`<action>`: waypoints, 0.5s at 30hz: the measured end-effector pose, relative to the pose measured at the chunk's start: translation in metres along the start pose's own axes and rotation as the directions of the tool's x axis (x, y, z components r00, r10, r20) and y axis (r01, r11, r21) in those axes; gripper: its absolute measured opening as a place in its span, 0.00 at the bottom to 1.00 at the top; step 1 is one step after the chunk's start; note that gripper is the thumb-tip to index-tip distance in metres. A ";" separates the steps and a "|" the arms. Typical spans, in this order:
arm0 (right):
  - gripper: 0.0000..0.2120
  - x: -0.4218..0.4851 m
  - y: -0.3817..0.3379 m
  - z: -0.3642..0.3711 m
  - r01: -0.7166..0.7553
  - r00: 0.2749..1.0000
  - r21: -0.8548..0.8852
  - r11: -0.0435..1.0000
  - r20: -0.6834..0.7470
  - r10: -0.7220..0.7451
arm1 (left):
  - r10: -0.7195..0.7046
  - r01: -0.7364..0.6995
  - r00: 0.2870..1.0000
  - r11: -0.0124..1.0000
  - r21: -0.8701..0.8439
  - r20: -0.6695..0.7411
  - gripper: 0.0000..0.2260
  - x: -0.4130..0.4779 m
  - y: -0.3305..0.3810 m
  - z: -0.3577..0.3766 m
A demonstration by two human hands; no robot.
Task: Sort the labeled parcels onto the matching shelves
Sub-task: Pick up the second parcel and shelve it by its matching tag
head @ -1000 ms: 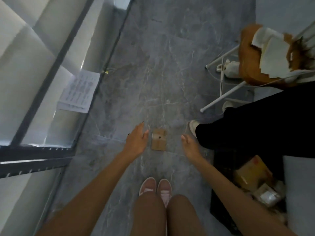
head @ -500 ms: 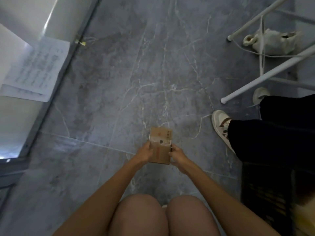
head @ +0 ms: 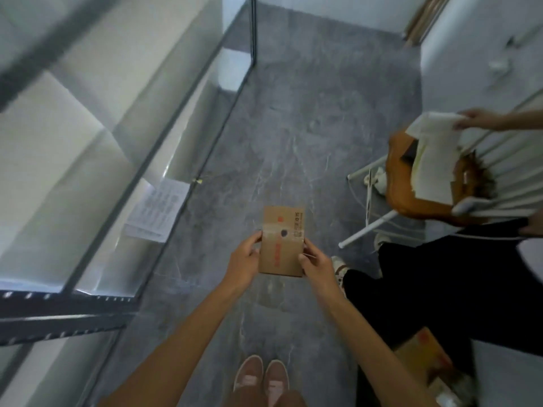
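A small brown cardboard parcel (head: 282,240) with red print, a dark round mark and a small label is held flat in front of me above the grey floor. My left hand (head: 245,260) grips its left edge and my right hand (head: 316,264) grips its right edge. The metal shelf unit (head: 88,160) with pale boards stands to my left, its dark front rail near my left forearm. A printed sheet (head: 157,212) lies on a low shelf board.
Another person in black trousers (head: 440,277) stands at the right, a hand on papers over an orange object (head: 411,183) on a white rack. More parcels (head: 426,359) sit in a dark container at the lower right. My pink shoes (head: 261,380) are below.
The parcel lay on the floor between my hands; both hands took hold of it and lifted it. I have risen from a crouch, so the view now takes in the shelves.
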State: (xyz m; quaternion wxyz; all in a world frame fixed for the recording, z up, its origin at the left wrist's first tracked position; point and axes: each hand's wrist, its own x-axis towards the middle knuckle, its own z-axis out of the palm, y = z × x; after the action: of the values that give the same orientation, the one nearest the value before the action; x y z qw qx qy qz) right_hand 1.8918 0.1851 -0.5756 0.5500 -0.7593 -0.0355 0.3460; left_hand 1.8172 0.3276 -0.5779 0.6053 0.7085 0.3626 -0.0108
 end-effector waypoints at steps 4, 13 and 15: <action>0.24 -0.063 -0.153 -0.013 0.181 0.982 -0.011 0.983 -0.049 -0.182 | 0.148 -0.151 0.986 0.988 -0.027 -0.081 0.20 -0.060 0.146 -0.056; 0.25 -0.168 -0.376 -0.025 0.555 0.823 -0.057 0.830 -0.109 -0.558 | 0.522 -0.528 0.817 0.848 0.045 -0.242 0.21 -0.166 0.362 -0.154; 0.25 -0.187 -0.397 -0.025 0.622 0.767 -0.074 0.780 -0.143 -0.625 | 0.595 -0.599 0.756 0.797 0.079 -0.273 0.20 -0.188 0.383 -0.165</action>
State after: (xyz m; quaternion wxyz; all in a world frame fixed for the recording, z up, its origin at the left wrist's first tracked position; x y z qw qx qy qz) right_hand 1.8937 0.2394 -0.1389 0.6262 -0.7357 -0.2448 0.0816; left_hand 1.8107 0.3747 -0.1229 0.5234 0.7767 0.2011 0.2868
